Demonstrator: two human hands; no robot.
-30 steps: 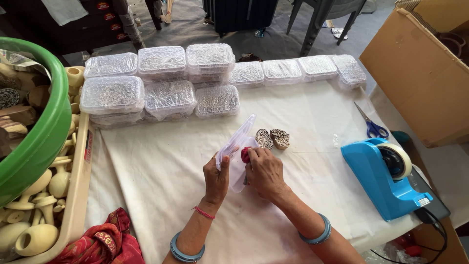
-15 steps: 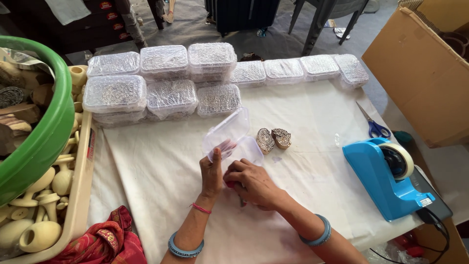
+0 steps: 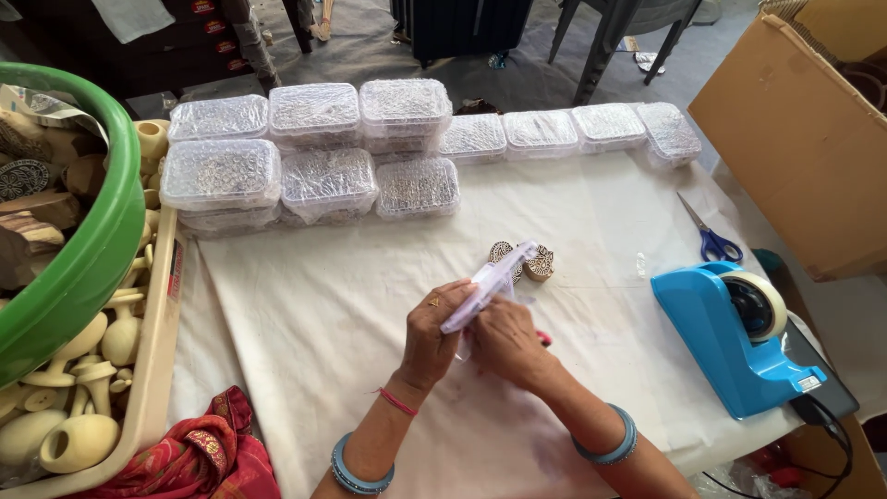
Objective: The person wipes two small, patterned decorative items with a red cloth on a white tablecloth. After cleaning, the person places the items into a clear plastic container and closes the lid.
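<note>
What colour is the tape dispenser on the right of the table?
Bright blue plastic tape dispenser, with a black inner wheel; clearest in the head view.

At centre we see a pale lilac clear box point(image 3: 488, 286); at right, a bright blue tape dispenser point(image 3: 730, 344) and blue-handled scissors point(image 3: 710, 236); at left, a green tub point(image 3: 69, 268); at lower left, red patterned cloth point(image 3: 199, 457).

Clear plastic box point(image 3: 487, 285), flat and rectangular, pale lilac in tint, tilted edge-on from lower left to upper right, held at frame centre between left hand point(image 3: 434, 334) and right hand point(image 3: 506, 340), above the white-covered desk point(image 3: 314, 314).
</note>
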